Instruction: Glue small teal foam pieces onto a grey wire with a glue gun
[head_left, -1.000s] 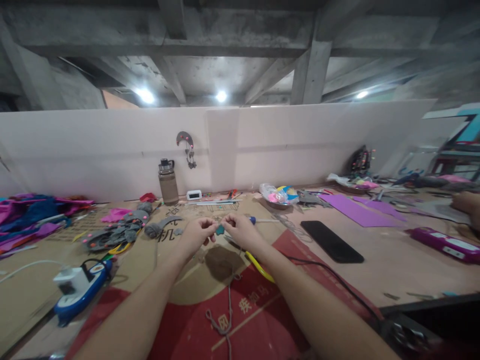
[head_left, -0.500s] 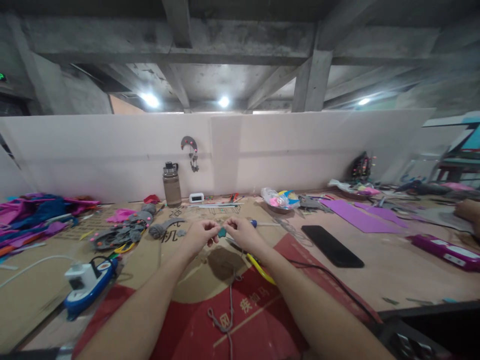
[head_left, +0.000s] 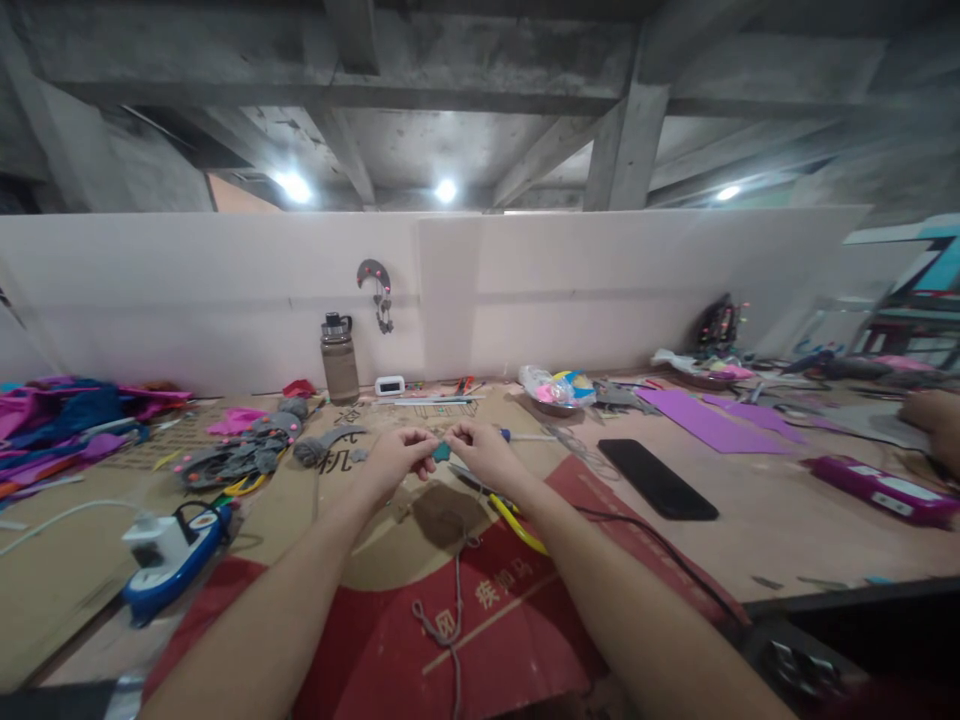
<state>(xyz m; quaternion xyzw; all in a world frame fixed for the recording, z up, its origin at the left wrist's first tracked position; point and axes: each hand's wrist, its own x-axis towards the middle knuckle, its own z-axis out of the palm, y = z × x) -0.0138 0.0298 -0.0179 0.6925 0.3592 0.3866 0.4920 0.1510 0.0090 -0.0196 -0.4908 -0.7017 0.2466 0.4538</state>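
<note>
My left hand (head_left: 395, 460) and my right hand (head_left: 484, 455) meet above the table, fingers pinched together on a small teal piece (head_left: 442, 452) held between them. Both forearms reach forward over a red and tan cardboard sheet (head_left: 517, 620). A grey cord (head_left: 450, 620) lies on the cardboard below the hands. Yellow-handled scissors (head_left: 514, 520) lie just under my right wrist.
A black phone (head_left: 656, 480) lies to the right, purple sheets (head_left: 712, 420) beyond it. A brown water bottle (head_left: 339, 360) stands at the white partition. Grey felt pieces (head_left: 240, 455) and a blue power strip (head_left: 169, 550) sit left. Another person's hand (head_left: 934, 415) shows at far right.
Both hands stay pinched on the teal piece in nearly the same spot. The camera has shifted slightly, and little else differs.
</note>
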